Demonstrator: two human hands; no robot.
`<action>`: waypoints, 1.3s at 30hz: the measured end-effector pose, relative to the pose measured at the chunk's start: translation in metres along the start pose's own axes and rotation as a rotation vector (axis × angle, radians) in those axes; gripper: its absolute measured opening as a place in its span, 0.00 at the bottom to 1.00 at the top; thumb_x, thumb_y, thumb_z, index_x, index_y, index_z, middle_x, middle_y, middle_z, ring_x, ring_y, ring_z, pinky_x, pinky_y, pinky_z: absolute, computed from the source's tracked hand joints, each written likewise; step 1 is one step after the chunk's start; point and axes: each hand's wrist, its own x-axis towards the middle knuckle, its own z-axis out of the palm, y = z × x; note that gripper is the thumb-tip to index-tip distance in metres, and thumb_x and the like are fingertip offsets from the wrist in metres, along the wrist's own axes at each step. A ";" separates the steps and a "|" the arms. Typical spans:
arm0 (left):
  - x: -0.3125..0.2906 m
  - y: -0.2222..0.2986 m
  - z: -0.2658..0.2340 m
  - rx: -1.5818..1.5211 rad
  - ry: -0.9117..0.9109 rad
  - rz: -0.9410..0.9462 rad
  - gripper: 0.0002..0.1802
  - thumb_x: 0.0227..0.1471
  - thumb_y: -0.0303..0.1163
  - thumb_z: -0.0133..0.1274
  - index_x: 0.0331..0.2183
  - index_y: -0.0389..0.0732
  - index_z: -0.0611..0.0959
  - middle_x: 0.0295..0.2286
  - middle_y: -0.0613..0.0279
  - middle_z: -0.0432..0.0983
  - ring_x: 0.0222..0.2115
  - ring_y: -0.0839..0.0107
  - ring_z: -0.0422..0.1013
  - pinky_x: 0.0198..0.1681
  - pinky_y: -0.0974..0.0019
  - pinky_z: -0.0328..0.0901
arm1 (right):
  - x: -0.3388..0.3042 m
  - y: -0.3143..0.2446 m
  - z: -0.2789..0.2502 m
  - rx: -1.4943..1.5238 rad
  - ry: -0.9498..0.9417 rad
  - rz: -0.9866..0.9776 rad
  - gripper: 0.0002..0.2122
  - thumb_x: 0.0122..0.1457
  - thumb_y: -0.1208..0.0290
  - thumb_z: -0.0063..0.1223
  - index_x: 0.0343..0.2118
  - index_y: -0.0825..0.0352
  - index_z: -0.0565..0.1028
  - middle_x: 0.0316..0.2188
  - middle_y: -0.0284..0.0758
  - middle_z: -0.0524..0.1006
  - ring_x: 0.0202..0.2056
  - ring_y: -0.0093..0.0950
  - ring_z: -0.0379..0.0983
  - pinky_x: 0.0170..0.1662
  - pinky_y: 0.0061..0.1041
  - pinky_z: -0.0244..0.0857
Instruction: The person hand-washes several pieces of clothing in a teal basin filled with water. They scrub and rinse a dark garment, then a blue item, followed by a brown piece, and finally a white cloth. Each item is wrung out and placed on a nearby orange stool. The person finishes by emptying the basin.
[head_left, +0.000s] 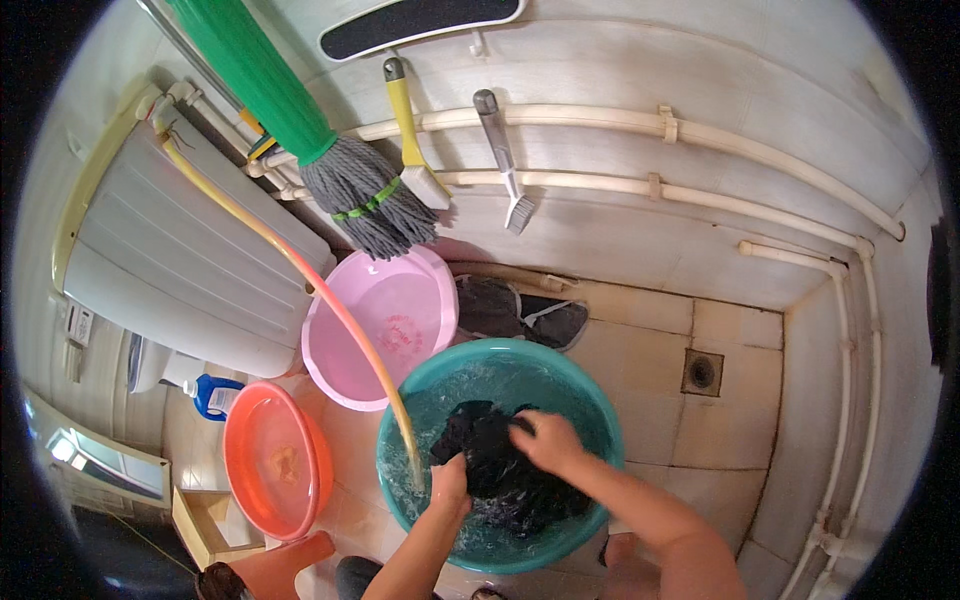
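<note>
A black cloth [490, 450], bunched up and wet, lies partly under water in a large teal basin [600, 400] on the floor. My left hand [451, 483] is closed on its near-left edge. My right hand [548, 441] grips the cloth's upper right part with curled fingers. Water runs from a yellow-orange hose [345, 315] whose lower end hangs inside the basin, left of the cloth. The surface is churned and splashing around both hands. What kind of garment the cloth is cannot be made out.
A pink basin [350, 300] and an orange basin [320, 470] stand to the left, with a blue bottle [213, 397] nearby. A grey mop [365, 195] and two brushes hang at the wall beside cream pipes [600, 115]. Dark shoes [555, 322] lie behind the basin; a floor drain [703, 372] is at right.
</note>
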 end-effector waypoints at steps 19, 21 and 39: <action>0.076 -0.085 -0.066 0.403 0.149 -0.572 0.33 0.44 0.44 0.53 0.49 0.35 0.68 0.49 0.47 0.63 0.48 0.53 0.62 0.50 0.52 0.57 | 0.025 0.101 0.061 -0.852 -0.290 0.142 0.36 0.44 0.73 0.57 0.57 0.46 0.56 0.59 0.40 0.52 0.48 0.38 0.63 0.45 0.40 0.63; 0.075 -0.085 -0.068 0.347 0.171 -0.586 0.37 0.43 0.44 0.54 0.53 0.39 0.62 0.53 0.51 0.58 0.52 0.51 0.56 0.51 0.45 0.53 | 0.028 0.077 0.045 -0.560 -0.168 0.326 0.33 0.44 0.75 0.56 0.56 0.49 0.58 0.56 0.39 0.55 0.48 0.34 0.63 0.44 0.39 0.63; 0.038 -0.035 -0.011 -0.354 -0.477 -0.435 0.40 0.45 0.61 0.35 0.55 0.48 0.58 0.55 0.58 0.54 0.53 0.52 0.54 0.52 0.41 0.48 | -0.054 -0.128 -0.009 0.452 -0.220 -0.388 0.19 0.36 0.84 0.50 0.36 0.63 0.74 0.38 0.38 0.66 0.43 0.34 0.66 0.49 0.29 0.58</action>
